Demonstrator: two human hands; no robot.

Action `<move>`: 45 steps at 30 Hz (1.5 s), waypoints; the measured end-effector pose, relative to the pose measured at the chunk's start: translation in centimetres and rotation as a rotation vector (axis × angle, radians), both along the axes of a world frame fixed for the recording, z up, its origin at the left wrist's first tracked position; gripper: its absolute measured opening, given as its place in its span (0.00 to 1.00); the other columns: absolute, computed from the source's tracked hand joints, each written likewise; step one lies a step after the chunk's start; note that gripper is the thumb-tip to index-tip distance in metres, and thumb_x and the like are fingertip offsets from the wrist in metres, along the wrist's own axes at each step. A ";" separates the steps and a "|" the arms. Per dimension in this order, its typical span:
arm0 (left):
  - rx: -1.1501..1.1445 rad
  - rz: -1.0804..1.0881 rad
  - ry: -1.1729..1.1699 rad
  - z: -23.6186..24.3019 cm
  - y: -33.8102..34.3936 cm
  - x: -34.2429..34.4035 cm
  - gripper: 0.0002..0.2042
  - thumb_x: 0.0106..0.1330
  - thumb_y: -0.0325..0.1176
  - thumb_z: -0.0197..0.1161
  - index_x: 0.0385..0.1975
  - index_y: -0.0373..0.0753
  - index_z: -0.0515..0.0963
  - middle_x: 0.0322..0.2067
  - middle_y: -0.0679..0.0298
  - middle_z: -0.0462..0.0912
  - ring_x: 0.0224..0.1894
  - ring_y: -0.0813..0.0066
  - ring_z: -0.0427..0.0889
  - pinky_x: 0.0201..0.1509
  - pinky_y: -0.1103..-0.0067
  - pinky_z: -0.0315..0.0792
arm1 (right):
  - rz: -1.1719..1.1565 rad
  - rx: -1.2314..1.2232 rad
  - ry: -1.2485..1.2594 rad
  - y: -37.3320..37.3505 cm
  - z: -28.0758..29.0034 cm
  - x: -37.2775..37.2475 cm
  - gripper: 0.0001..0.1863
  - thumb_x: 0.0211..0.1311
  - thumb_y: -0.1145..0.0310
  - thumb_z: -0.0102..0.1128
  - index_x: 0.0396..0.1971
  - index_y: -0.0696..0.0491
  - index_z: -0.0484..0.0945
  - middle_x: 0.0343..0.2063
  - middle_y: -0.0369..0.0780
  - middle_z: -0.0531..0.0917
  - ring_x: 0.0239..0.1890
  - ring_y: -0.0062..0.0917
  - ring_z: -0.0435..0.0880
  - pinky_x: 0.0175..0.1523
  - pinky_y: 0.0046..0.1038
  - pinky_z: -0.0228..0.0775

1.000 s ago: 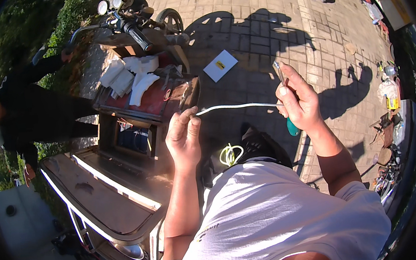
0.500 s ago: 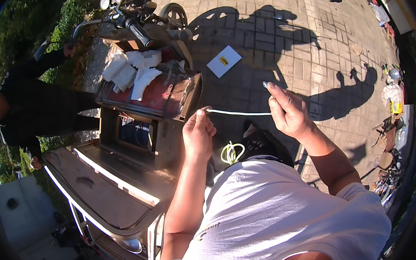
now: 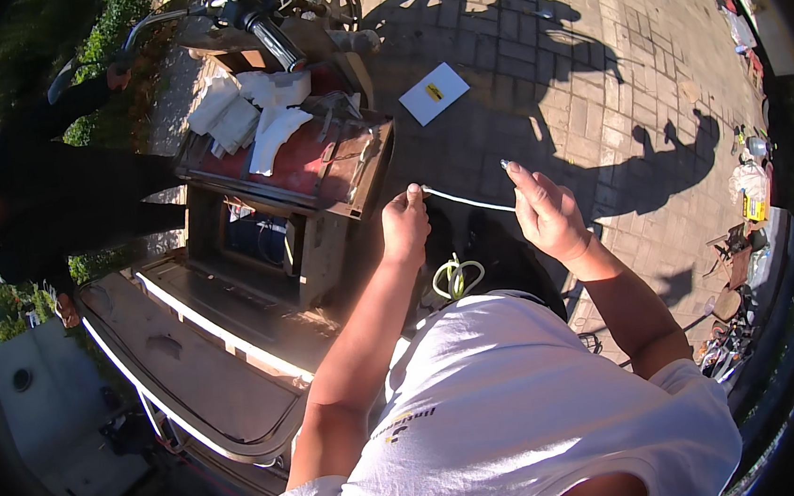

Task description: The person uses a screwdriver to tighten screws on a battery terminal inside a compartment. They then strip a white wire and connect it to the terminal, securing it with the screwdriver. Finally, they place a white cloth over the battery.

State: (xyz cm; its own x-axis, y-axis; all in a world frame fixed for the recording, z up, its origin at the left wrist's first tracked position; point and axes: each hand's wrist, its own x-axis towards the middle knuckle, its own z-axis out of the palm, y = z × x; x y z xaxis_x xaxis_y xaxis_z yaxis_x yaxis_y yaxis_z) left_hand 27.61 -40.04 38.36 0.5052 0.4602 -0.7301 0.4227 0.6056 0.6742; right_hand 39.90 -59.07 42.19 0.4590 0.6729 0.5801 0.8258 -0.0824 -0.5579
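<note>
A thin white cable [image 3: 468, 201] stretches, slightly sagging, between my two hands in front of my waist. My left hand [image 3: 405, 226] is closed, pinching one end of it between thumb and forefinger. My right hand [image 3: 548, 214] is closed round the other part, and a small shiny tip [image 3: 505, 164] sticks out above its fingertips. What exactly this tip is, I cannot make out. Below the cable, a loose coil of pale green cord [image 3: 457, 279] hangs at my waist, above the hem of my white shirt [image 3: 522, 379].
To the left stands a worn three-wheeled vehicle with a handlebar [image 3: 273, 40], a red seat box [image 3: 300, 167] bearing white foam pieces [image 3: 253, 109], and a brown panel [image 3: 190, 361]. Another person [image 3: 62, 192] stands beyond it. A white box [image 3: 434, 93] lies on the paving; clutter lines the right edge.
My left hand has moved right and slightly up, nearer my right hand, so the visible cable is shorter. My right hand stays about where it was. The view has shifted slightly.
</note>
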 end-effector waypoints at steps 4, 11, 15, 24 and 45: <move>-0.451 0.192 -0.149 -1.7 2.0 2.1 0.12 0.74 0.38 0.53 0.35 0.36 0.75 0.21 0.73 0.63 0.23 0.82 0.59 0.28 0.82 0.58 | -0.178 -0.079 0.146 1.6 -0.6 1.4 0.28 0.58 0.86 0.54 0.61 0.57 0.68 0.47 0.49 0.82 0.37 0.36 0.86 0.39 0.27 0.79; -0.349 0.064 -0.013 -3.1 4.3 5.4 0.14 0.73 0.40 0.53 0.29 0.37 0.73 0.19 0.73 0.63 0.19 0.83 0.58 0.23 0.82 0.57 | -0.213 -0.169 0.060 6.0 -0.6 2.8 0.32 0.55 0.88 0.54 0.62 0.56 0.68 0.32 0.46 0.80 0.22 0.34 0.79 0.27 0.29 0.73; -0.111 -0.294 0.056 -4.0 7.8 6.6 0.17 0.72 0.38 0.53 0.18 0.42 0.66 0.15 0.73 0.62 0.16 0.84 0.57 0.21 0.81 0.56 | -0.123 -0.237 -0.020 7.6 -0.5 3.8 0.35 0.50 0.89 0.55 0.63 0.54 0.68 0.23 0.40 0.73 0.18 0.30 0.75 0.24 0.29 0.71; -0.465 0.036 -0.333 -4.2 10.4 9.1 0.11 0.73 0.38 0.55 0.32 0.38 0.73 0.18 0.72 0.62 0.22 0.81 0.59 0.28 0.81 0.58 | -0.637 -0.138 0.285 10.8 -0.5 5.0 0.27 0.62 0.82 0.51 0.63 0.55 0.67 0.34 0.42 0.83 0.20 0.21 0.76 0.29 0.22 0.72; 0.284 -0.954 -0.478 4.9 7.3 11.9 0.12 0.59 0.30 0.70 0.40 0.32 0.81 0.29 0.62 0.82 0.32 0.77 0.79 0.34 0.76 0.74 | -0.582 0.904 1.375 12.6 5.2 6.1 0.31 0.67 0.79 0.45 0.70 0.45 0.56 0.23 0.36 0.70 0.15 0.20 0.67 0.22 0.26 0.65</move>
State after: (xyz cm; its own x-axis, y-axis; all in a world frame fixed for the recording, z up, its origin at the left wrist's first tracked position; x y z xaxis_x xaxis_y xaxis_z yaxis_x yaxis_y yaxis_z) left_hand 39.55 -32.71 43.26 0.9439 -0.1489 -0.2946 0.2929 -0.0338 0.9555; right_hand 46.03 -46.48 47.41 0.9403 -0.0323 -0.3387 -0.2699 0.5355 -0.8002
